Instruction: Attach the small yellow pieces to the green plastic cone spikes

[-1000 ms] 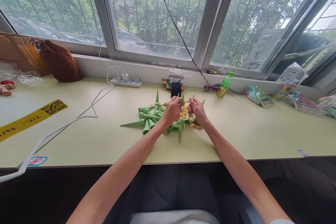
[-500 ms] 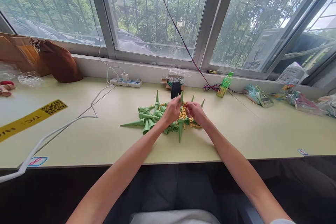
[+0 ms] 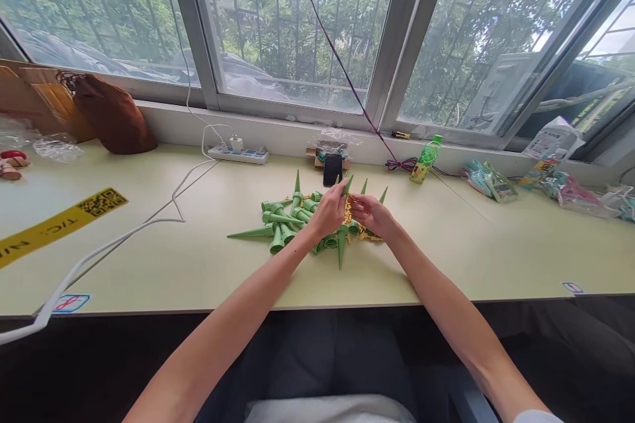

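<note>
Head view: the left hand (image 3: 327, 213) grasps a green spike (image 3: 348, 184) at the pile, its long axis near upright, the tip upward and leaning slightly right. The right hand (image 3: 374, 215) is curled close beside it; whether it grips anything, I cannot tell. Around them, yellow pieces (image 3: 370, 236) and other green spikes (image 3: 251, 234) lie on the table (image 3: 198, 271), one pointing left.

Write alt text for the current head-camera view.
A person's left hand holds a green spike, with the right hand close beside it, above a pile of green spiked pieces and small yellow parts on a pale table. Beyond are a black phone-like object and a green bottle, below windows facing trees.
</note>
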Demonstrator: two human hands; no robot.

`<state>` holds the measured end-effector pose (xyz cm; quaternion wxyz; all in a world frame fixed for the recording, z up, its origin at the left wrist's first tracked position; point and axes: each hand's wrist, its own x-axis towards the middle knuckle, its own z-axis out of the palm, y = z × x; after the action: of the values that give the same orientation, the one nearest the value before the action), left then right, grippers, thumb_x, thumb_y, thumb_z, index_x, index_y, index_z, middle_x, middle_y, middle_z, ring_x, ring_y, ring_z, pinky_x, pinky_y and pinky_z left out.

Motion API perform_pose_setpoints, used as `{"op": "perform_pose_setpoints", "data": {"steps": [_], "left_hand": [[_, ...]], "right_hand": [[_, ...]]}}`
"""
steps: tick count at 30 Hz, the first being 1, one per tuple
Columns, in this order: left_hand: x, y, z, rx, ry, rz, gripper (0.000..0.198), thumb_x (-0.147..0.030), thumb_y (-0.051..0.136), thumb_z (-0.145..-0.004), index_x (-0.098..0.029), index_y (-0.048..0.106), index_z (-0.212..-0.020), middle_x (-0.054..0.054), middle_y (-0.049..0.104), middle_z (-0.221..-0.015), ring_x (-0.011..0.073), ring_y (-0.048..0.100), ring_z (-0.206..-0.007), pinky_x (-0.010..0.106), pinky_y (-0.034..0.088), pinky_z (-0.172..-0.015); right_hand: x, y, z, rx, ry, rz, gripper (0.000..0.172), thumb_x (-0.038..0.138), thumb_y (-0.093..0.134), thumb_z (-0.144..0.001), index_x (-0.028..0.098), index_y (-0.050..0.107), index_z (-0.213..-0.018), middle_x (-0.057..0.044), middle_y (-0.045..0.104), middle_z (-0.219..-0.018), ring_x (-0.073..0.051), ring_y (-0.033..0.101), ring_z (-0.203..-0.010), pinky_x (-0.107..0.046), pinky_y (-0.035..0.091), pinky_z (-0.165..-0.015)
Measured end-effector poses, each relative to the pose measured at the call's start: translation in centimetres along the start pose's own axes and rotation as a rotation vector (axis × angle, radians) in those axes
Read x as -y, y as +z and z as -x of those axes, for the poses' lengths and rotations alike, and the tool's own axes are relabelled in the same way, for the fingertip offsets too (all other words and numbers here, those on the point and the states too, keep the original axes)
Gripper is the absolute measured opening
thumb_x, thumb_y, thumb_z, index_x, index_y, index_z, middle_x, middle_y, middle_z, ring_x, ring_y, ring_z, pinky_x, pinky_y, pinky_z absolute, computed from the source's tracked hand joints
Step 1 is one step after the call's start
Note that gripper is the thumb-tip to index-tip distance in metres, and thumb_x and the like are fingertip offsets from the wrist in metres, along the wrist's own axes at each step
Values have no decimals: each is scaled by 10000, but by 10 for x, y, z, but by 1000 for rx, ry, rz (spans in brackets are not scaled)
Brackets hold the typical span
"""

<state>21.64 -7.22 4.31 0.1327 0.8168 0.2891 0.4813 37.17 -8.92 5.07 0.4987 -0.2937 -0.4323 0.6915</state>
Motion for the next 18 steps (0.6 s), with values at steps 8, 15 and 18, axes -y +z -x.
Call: {"op": "perform_pose_setpoints", "data": {"steps": [8, 15, 18], "left_hand": [[-5, -1, 1, 70, -76, 22, 644, -76, 399, -859, -154, 315, -1492, 161, 536, -1258, 208, 591, -980, 380, 452, -978], [-6, -1, 1, 98, -77, -7, 722, -51, 414, -818, -132, 248, -1516, 174, 517, -1238, 274, 499, -1152, 417, 418, -1010], [-4, 0, 1, 103, -86, -28, 734, -56, 434, -807, -124, 249, -1514, 170, 511, -1219, 275, 497, -1141, 414, 416, -1012]], "right_hand": [[-5, -3, -3, 2, -63, -18, 179, 237, 715, -759, 151, 574, -689, 74, 353, -534, -40, 279, -423, -186, 277, -390], [-7, 2, 1, -30, -127, 76, 243, 306, 787, -716, 143, 607, -723, 61, 406, -558, -33, 314, -424, -197, 255, -385], [-9, 4, 1, -53, -169, 130, 296, 349, 810, -692, 148, 594, -682, 53, 425, -561, -36, 336, -432, -205, 239, -392]]}}
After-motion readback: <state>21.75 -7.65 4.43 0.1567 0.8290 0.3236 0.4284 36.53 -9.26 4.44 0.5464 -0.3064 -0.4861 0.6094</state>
